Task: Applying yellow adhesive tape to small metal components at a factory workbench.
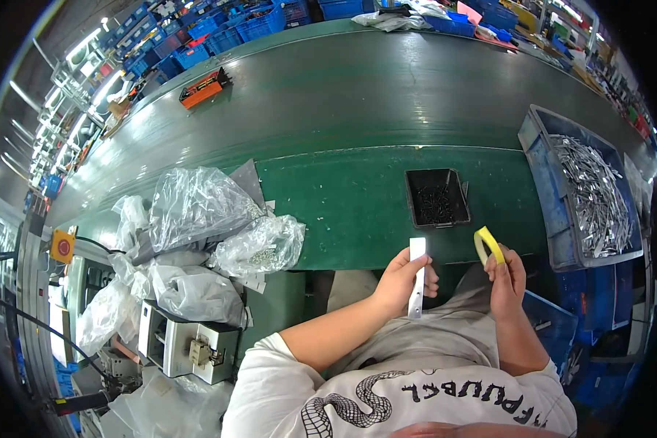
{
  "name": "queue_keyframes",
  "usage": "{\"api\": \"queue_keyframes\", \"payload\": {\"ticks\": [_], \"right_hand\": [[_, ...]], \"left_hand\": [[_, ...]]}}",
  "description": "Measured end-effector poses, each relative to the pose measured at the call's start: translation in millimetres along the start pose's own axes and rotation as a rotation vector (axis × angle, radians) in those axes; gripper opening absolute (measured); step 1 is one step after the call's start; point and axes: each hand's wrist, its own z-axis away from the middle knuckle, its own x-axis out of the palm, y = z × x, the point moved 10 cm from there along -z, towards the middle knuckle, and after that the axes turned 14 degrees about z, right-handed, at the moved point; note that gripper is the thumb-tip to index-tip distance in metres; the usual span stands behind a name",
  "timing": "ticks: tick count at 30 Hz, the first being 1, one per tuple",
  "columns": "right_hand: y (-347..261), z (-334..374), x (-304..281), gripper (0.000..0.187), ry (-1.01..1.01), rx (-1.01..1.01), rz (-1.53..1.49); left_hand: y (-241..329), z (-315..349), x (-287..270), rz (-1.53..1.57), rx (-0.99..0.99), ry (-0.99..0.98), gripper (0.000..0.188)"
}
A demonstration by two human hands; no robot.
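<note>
A flat white metal strip [417,281] with small holes near its lower end stands nearly upright in my left hand [400,281], the fingers closed round its middle. To the right, my right hand [507,283] pinches a roll of yellow tape [482,244], seen partly edge-on. The two hands are apart, in front of the green table's near edge. Just beyond them on the table sits a black tray [438,198] holding many small dark parts, too small to make out.
A grey-blue bin [550,212] full of thin metal pieces stands at the right. Clear plastic bags [204,208] of small parts pile up at the left, above a white machine [190,342]. An orange box [203,89] lies on the conveyor belt [328,80] beyond. Blue crates [259,25] line the back.
</note>
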Motion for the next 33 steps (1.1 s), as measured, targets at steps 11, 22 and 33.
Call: {"api": "queue_keyframes", "payload": {"ticks": [11, 22, 33], "right_hand": [[-57.9, -1.5, 35.2, 0.024, -0.379, -0.31, -0.005], [-44.5, 6.7, 33.0, 0.029, -0.326, -0.411, -0.026], [-43.7, 3.9, 35.6, 0.027, -0.297, -0.425, -0.031]], "left_hand": [[-4.4, 4.9, 5.4, -0.228, -0.11, 0.041, 0.014], [-28.7, 10.0, 16.4, -0.27, -0.195, -0.133, 0.016], [-27.1, 11.1, 16.5, -0.286, -0.186, -0.16, 0.022]]}}
